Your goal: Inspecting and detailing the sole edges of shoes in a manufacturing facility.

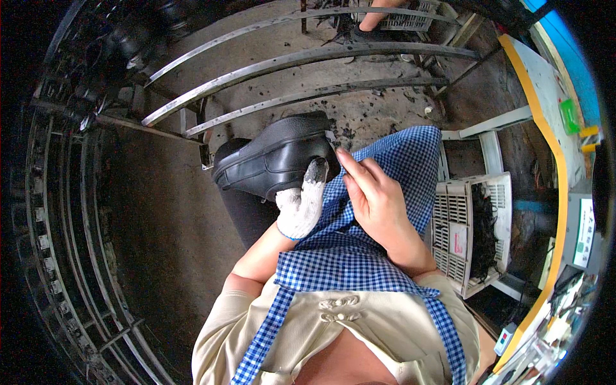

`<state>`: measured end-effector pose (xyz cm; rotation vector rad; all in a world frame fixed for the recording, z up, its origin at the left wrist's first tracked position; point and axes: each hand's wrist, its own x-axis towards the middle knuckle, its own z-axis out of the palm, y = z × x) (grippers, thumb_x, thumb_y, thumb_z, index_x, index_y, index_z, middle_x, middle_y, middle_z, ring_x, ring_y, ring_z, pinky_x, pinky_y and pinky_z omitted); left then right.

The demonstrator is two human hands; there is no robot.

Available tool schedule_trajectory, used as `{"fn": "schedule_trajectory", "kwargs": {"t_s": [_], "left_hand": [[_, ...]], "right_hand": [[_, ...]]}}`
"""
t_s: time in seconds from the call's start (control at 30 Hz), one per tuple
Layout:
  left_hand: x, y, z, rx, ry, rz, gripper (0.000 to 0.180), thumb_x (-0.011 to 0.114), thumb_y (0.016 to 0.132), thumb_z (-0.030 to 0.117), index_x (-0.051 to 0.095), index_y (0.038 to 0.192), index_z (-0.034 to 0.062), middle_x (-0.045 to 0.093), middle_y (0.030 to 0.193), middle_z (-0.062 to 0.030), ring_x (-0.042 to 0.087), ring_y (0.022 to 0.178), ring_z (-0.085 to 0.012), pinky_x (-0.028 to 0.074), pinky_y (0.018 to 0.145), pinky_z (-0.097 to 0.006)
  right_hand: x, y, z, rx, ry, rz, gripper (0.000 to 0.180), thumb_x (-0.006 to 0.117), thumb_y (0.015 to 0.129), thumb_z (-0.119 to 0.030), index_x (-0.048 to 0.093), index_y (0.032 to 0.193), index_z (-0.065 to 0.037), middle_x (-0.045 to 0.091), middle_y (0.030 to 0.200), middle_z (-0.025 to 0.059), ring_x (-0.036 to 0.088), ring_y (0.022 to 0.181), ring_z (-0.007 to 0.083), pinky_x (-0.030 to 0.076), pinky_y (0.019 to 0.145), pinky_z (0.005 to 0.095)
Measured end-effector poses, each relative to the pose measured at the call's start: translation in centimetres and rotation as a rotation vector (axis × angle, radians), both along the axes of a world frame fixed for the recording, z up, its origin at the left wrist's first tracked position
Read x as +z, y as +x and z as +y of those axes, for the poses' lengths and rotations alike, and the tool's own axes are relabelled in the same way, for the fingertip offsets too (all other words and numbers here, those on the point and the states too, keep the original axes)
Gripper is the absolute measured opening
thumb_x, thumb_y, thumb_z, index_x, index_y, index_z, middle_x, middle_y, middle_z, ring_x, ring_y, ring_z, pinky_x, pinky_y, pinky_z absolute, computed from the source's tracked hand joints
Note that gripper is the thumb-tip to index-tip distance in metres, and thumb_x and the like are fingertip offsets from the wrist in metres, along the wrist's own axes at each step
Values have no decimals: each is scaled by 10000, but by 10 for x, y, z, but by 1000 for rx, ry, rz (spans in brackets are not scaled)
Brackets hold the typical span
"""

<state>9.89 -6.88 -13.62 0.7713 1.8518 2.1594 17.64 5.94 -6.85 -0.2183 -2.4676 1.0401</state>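
Observation:
My left hand (301, 206), in a white knitted glove with a blackened thumb, grips a black leather shoe (269, 163). The shoe lies on its side over my lap, its thick sole turned away from me. My bare right hand (377, 200) pinches a thin metal blade (331, 136), index finger stretched along it. Its tip meets the end of the shoe near the sole edge. The blade's handle, if it has one, is hidden in my palm. A blue checked apron (410, 154) covers my lap beneath both hands.
Metal rack rails (282, 63) cross ahead of me. A white plastic crate (452, 237) with black scraps stands at my right, beside a yellow-edged table (557, 167). Black trimmings litter the floor (385, 106). Another person's limb (378, 16) shows at the far edge.

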Motion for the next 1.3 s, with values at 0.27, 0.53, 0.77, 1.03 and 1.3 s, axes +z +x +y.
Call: {"fn": "schedule_trajectory", "kwargs": {"t_s": [0.27,0.53,0.77,1.03,1.3], "left_hand": [[-26,-11,-11,176,-1036,1109,391,486,897,-44,443,1285,-59,510,1293,-151,504,1192,-211,417,981,-339],[5,-3,4,20,123,-14,433,507,862,-106,440,1283,-32,521,1269,-152,532,1153,-223,447,948,-342],[15,-1,11,37,189,-106,456,524,867,-91,410,1300,-1,535,1224,-131,531,1127,-197,457,914,-304],[15,-2,11,91,84,-50,407,548,860,-78,473,1253,-1,561,1192,-118,547,1109,-197,448,917,-295],[26,6,11,76,-163,460,346,595,852,18,526,1191,15,590,1134,-133,573,1029,-215,448,886,-368]], "right_hand": [[2,-3,-2,12,-26,-7,392,557,872,-42,528,1262,-68,529,807,124,538,592,267,444,526,354],[-1,-2,-2,12,-11,-7,389,554,873,-42,528,1261,-66,532,804,126,539,592,265,445,522,353],[-1,-4,-2,-5,-3,5,389,560,870,-45,535,1257,-77,542,814,129,552,595,273,453,522,356],[-9,-6,1,20,55,27,451,554,877,-118,464,1319,-114,539,865,137,583,579,300,491,488,383],[-11,-22,19,-94,-5,192,381,555,878,-76,525,1257,-106,597,898,181,611,697,359,496,565,398]]}}
